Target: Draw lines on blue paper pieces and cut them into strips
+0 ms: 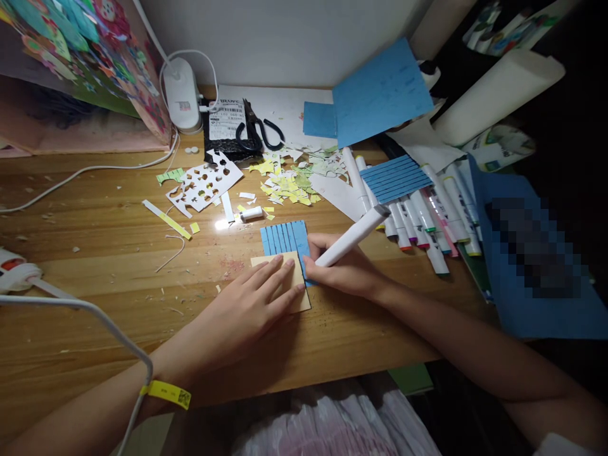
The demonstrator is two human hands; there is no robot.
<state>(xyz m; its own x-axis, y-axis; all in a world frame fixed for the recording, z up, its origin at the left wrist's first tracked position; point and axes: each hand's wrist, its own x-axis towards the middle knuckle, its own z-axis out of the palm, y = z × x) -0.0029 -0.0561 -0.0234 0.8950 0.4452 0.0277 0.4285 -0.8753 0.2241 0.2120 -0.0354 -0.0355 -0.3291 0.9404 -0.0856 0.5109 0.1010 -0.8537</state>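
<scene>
My left hand [259, 288] lies flat with fingers spread on a cream-coloured card [305, 301], pressing it down over part of a small blue card [280, 237]. Dark parallel lines run across the visible upper part of that blue card. Closed round a white marker [354, 237], my right hand [342, 266] rests at the right edge of the two cards. The marker leans up and to the right; its writing tip is hidden behind my fingers. A second blue card with dark stripes [396, 178] lies on top of several markers at the right.
Yellow and green paper scraps [292, 180] spread behind the cards, near black-handled scissors [260, 130] and a punched white sheet [206, 182]. Many markers [422, 221] lie at right, beside a large blue sheet [513, 190]. A white cable [95, 307] crosses my left forearm.
</scene>
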